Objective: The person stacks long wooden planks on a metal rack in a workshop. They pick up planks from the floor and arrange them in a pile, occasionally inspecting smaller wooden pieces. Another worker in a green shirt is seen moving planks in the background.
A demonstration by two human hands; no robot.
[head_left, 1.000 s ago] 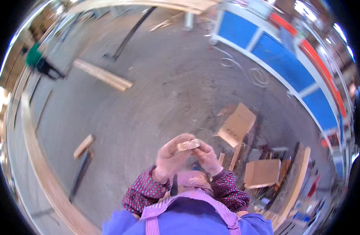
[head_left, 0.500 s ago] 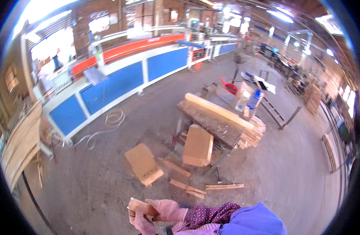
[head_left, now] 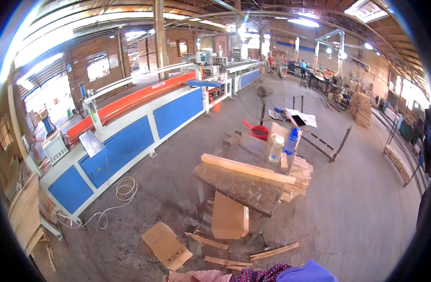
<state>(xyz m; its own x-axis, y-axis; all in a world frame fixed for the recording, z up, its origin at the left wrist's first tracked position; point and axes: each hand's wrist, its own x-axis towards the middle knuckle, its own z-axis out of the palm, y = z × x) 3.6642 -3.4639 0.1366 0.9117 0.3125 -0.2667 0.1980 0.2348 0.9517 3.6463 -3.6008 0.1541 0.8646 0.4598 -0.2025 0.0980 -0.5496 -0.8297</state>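
Only a strip of pink glove shows at the bottom edge, where my hands (head_left: pixel 196 277) are cut off by the frame. I cannot separate left from right or see what they hold. A patterned sleeve (head_left: pixel 262 274) and a purple garment (head_left: pixel 309 272) lie beside them. Nearest to the hands are a flat piece of cardboard (head_left: pixel 167 245) and thin wood scraps (head_left: pixel 225 261) on the concrete floor.
A rough workbench (head_left: pixel 239 188) ahead carries long planks (head_left: pixel 248 170), stacked sticks (head_left: pixel 300 176), a clear bottle (head_left: pixel 275 148) and a blue bottle (head_left: pixel 292 141). A cardboard box (head_left: pixel 229 217) leans on it. A long blue-and-white machine (head_left: pixel 131 141) runs along the left, with a white cable coil (head_left: pixel 124 190).
The view has swung up from the floor to the hall. My hands, earlier together on a small wood block, have slid to the bottom edge, and the block is out of sight.
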